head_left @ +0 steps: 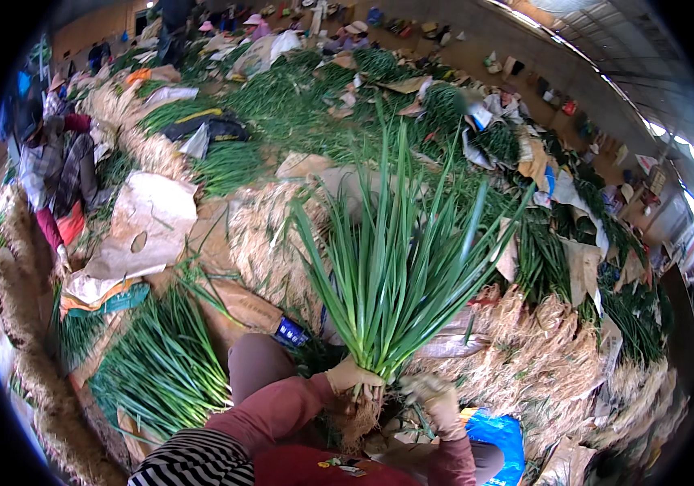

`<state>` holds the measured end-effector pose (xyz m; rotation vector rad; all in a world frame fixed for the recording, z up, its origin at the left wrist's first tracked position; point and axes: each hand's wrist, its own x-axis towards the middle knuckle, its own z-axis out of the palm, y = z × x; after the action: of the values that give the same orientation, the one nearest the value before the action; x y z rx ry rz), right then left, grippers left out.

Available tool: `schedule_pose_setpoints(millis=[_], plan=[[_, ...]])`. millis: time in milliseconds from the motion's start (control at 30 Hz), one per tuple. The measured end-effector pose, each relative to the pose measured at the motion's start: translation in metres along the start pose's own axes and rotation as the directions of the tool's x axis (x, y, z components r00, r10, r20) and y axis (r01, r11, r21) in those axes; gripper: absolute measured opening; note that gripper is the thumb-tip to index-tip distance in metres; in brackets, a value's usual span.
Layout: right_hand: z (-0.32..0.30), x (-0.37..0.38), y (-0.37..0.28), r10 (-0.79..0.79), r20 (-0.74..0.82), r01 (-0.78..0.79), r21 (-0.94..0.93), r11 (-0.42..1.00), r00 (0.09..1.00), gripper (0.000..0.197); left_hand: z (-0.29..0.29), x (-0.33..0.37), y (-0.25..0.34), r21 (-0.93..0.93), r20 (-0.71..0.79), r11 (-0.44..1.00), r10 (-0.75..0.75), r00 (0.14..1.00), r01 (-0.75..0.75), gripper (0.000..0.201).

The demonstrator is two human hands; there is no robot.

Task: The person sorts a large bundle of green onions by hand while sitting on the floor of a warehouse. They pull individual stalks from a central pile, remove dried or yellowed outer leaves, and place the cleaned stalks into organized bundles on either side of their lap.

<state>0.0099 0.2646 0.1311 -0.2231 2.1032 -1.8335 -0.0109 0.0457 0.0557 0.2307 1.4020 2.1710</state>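
Note:
In the lower middle, my left hand [353, 377] wears a pale glove and is closed round the lower stalks of a large bunch of green onions [383, 283]. The long green leaves fan upward and away from me, while the brown roots [357, 423] hang below my grip. Just right of the stalk bases is my right hand [436, 398], also gloved. Its fingers reach toward the bunch, partly apart and slightly bent, with nothing visible in them. Whether the fingertips touch the stalks is hard to see.
A pile of green onions [165, 356] lies at my left. Rooty onion heaps [517, 344] stand at right, with a blue bag [497, 445] beside my knee. Brown sacking [149, 219] lies at left, near a seated person [59, 158]. More people and onions fill the background.

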Motion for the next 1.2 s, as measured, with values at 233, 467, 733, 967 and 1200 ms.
schedule_pose_setpoints(millis=[233,467,733,967,1200], plan=[[-0.036,0.006,-0.165,-0.580,-0.443,0.487,-0.315,0.814,0.683,0.016,0.010,-0.005,0.013,0.127,-0.045,0.986,0.119,0.992,-0.112,0.024],[-0.036,0.089,-0.263,-0.847,0.154,0.244,-0.969,-0.030,0.508,0.042,0.001,-0.015,-0.022,0.298,-0.110,0.912,0.326,0.939,-0.282,0.025],[-0.068,0.158,-0.241,-0.688,0.435,0.132,-0.885,-0.447,0.581,0.010,0.006,-0.024,-0.006,0.254,-0.160,0.952,0.216,0.963,-0.171,0.026],[-0.117,0.141,-0.262,-0.980,0.004,-0.116,-0.993,-0.028,0.197,0.010,-0.003,-0.019,-0.017,0.224,-0.206,0.878,0.466,0.860,-0.422,0.030],[-0.155,0.079,-0.221,0.035,-0.243,-0.239,-0.967,-0.084,0.969,0.021,-0.014,-0.025,-0.012,0.072,-0.074,0.973,0.224,0.972,-0.219,0.017]])
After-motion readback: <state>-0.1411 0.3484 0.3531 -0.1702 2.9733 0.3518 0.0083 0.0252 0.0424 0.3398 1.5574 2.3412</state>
